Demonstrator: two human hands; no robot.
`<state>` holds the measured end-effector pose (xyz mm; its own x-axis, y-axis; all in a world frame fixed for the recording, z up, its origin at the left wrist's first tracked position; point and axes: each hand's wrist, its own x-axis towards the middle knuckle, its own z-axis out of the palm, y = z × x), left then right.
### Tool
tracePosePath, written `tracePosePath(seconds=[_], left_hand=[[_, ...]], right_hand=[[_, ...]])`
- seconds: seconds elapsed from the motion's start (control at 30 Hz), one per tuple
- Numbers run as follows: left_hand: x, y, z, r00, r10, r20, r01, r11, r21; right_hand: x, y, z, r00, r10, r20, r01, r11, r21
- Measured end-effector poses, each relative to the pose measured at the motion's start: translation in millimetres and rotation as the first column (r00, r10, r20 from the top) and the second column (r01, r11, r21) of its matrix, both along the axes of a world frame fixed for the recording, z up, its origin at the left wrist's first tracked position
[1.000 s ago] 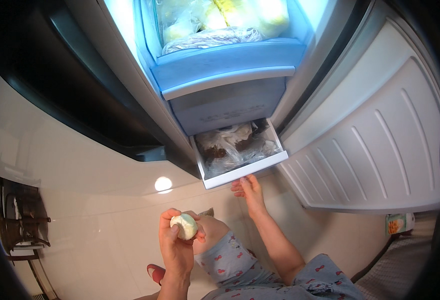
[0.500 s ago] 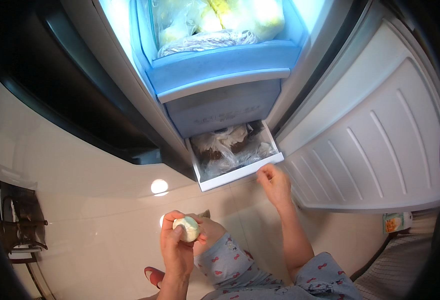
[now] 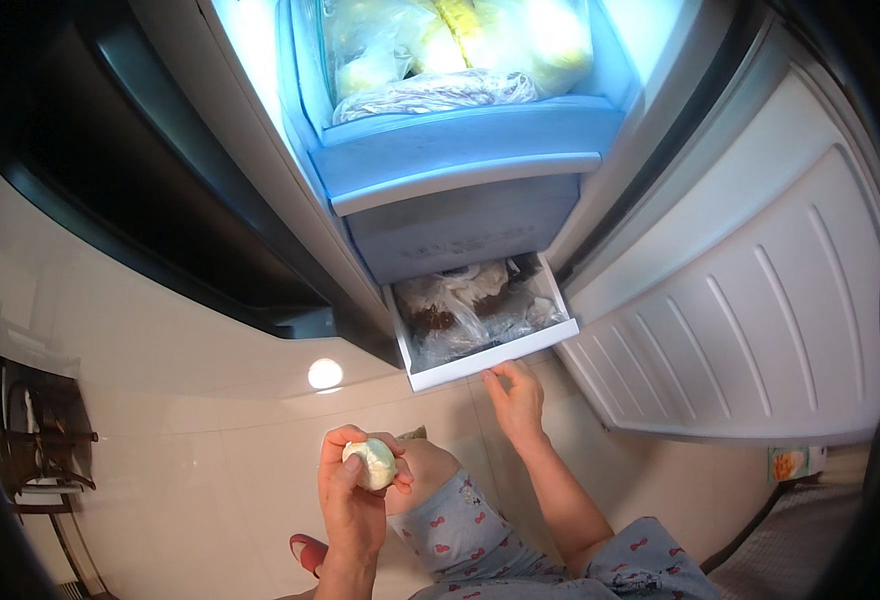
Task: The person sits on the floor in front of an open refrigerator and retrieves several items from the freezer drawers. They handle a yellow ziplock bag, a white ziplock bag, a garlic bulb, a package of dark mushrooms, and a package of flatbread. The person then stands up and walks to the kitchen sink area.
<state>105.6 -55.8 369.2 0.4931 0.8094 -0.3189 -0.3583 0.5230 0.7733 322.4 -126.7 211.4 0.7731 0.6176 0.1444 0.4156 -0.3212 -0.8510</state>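
Observation:
In my left hand (image 3: 352,500) is a pale, round, whitish-yellow ball (image 3: 369,464), like a small onion or bun; its exact kind is unclear. Thumb and fingers wrap round it, above my knee. My right hand (image 3: 515,400) has its fingers curled against the lower edge of the white front of the bottom drawer (image 3: 495,356). That drawer is pulled out and holds brownish things in clear and white plastic bags (image 3: 465,300). Over it sits a taller bluish drawer (image 3: 470,225), pushed in.
An upper blue drawer (image 3: 470,150) stands pulled out, with bagged pale and yellow food (image 3: 460,45). The white ribbed fridge door (image 3: 740,320) is swung wide at right. A dark door (image 3: 160,190) is on the left. A chair (image 3: 40,430) stands at far left on the tiles.
My right hand has moved left and down along the bottom drawer's front, from its right corner toward its middle. The left hand keeps the ball. The view has shifted slightly.

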Motion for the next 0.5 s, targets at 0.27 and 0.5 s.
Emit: tracePosePath(seconds=[0.27,0.5], left_hand=[[6.6,1.5,0.3,0.999,-0.038,0.027,0.039,0.999,-0.015],[15.8,-4.9,12.6,0.994,-0.087,0.061,0.087,0.996,0.000]], right_hand=[[2.2,4.6,5.0,0.999,-0.023,-0.043,0.024,0.999,0.021],[20.1,39.1,4.0,1.000,-0.011,0.010,0.010,0.999,0.047]])
